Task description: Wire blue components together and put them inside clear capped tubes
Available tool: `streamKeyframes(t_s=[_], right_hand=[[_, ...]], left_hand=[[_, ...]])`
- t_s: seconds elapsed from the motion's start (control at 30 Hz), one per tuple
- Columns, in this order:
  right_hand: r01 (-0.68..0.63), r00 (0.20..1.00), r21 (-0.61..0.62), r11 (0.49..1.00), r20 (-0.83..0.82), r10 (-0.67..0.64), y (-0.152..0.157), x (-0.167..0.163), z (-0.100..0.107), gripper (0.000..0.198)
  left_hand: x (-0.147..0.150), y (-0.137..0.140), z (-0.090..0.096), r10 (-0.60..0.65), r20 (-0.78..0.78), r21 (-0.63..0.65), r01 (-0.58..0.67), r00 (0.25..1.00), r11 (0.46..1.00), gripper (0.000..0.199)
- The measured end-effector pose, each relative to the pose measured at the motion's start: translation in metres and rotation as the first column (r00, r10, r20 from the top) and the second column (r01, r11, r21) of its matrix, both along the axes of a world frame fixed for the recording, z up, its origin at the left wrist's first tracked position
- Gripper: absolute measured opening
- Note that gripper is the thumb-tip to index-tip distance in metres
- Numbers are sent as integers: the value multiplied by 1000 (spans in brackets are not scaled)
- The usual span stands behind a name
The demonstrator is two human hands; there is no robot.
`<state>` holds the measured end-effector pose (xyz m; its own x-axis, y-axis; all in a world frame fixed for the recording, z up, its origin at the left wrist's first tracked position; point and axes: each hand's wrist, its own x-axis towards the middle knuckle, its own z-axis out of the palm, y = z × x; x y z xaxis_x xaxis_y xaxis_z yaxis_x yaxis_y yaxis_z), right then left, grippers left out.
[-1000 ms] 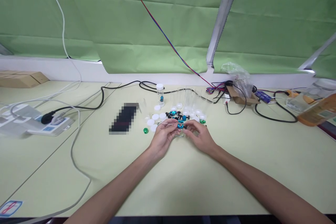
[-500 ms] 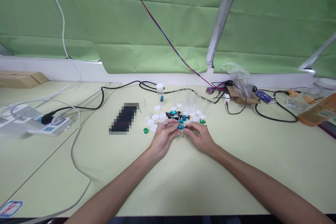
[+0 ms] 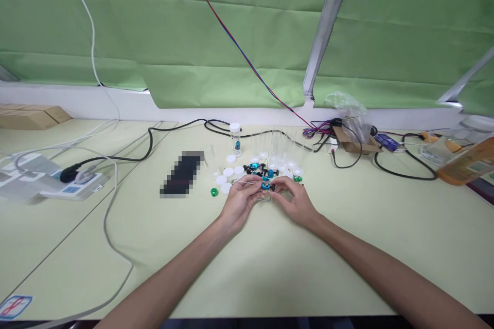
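A small blue metallic part with a black end (image 3: 266,186) sits between my hands, low over the table. My left hand (image 3: 240,203) pinches its left side, and a thin metal rod (image 3: 244,182) sticks out leftward from the same fingers. At the black end, the fingertips of my right hand (image 3: 296,199) are closed on the part. Just behind my hands lies a pile of similar blue and black parts (image 3: 254,166). Round white caps (image 3: 221,180) are scattered left of the pile, near a green part (image 3: 214,192). My fingers hide some of the pieces below them.
Several clear tubes (image 3: 276,146) stand behind the pile. One capped tube (image 3: 235,136) holds a blue part. A pixelated dark rectangle (image 3: 182,175) lies to the left, and a power strip (image 3: 83,186) beyond it. An orange bottle (image 3: 469,164) and open carton (image 3: 357,144) are right.
My right fingers have shifted very slightly at the black end of the blue part. Otherwise things stay where they were.
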<state>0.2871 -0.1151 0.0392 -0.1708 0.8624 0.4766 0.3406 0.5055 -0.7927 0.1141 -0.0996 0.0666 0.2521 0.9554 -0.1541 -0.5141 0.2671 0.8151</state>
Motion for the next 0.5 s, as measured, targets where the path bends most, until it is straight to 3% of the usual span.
streamKeyframes(t_s=[0.2,0.37,0.5], right_hand=[[15,999,-5,1000,40,-15,0,0,3,12],[19,994,-40,999,109,-14,0,-1,5,27],[20,999,-39,999,49,-18,0,0,3,16]], left_hand=[[-1,-1,-1,-6,-6,-6,6,1000,1000,19],[0,-1,-1,-15,-11,-4,15,1000,1000,20],[0,-1,-1,-5,-7,-1,5,1000,1000,20]])
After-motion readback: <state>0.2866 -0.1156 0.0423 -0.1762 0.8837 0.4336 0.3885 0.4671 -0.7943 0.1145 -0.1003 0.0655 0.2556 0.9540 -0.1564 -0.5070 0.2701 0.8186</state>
